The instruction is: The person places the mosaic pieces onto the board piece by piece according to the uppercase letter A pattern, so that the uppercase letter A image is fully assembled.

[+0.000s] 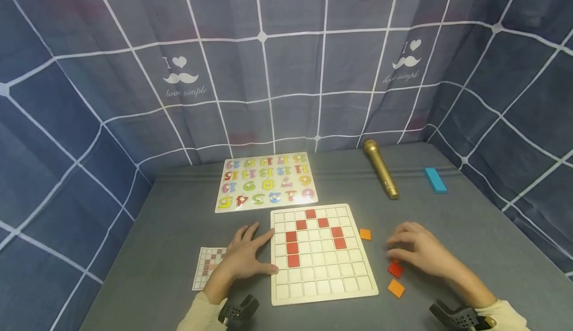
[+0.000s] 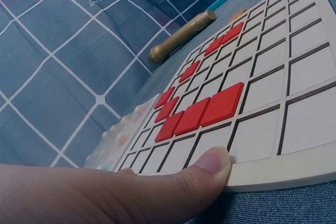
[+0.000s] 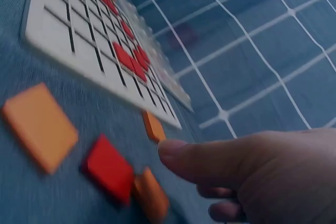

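A white grid board (image 1: 324, 291) lies flat, with several red square tiles (image 1: 292, 248) set in its cells. My left hand (image 1: 245, 256) rests at the board's left edge, fingers spread. Its thumb (image 2: 210, 166) touches the rim in the left wrist view. Over the table to the right of the board hovers my right hand (image 1: 418, 249), fingers loosely bent, with nothing seen between them. Below it lie a loose red tile (image 1: 395, 270) and an orange tile (image 1: 396, 288). Another orange tile (image 3: 151, 195), blurred, shows beside the red one in the right wrist view.
An orange tile (image 1: 365, 234) lies by the board's right edge. Partly behind my left hand is a small pattern card (image 1: 200, 271). Farther back are a number puzzle board (image 1: 267, 184), a gold microphone (image 1: 381, 169) and a blue block (image 1: 435, 180). Checked curtains (image 1: 291, 72) enclose the table.
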The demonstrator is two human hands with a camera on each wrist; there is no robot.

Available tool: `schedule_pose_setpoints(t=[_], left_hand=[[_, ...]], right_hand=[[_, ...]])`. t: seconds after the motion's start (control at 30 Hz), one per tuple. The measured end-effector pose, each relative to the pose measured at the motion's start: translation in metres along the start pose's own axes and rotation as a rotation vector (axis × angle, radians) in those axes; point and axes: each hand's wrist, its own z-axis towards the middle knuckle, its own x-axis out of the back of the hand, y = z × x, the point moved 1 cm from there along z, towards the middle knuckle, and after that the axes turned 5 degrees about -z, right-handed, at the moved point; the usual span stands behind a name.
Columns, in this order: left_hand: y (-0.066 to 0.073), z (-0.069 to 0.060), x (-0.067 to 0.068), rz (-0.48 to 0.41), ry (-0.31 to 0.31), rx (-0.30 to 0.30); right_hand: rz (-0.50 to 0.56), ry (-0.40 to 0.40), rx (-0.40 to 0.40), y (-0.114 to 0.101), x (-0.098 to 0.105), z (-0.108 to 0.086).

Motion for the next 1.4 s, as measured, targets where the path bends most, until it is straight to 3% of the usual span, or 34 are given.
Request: schedule_pose_setpoints(t=[0.3,0.63,1.1,1.4], left_hand=[[-0.001,-0.001,0.001,0.005,-0.009,-0.007],[0.0,-0.001,-0.001,0.011,-0.013,-0.003],[0.0,0.001,-0.002,0.014,0.003,0.004],[0.0,0.001,-0.002,0.012,0.015,-0.004]], right_hand=[[0.005,-0.082,0.152,0.002,0.007,-0.017],[0.026,-0.172,0.104,0.005,0.009,-0.025],[-0.024,-0.101,0.105,0.006,0.004,-0.028],[-0.002,-0.095,0.082,0.006,0.005,-0.028]])
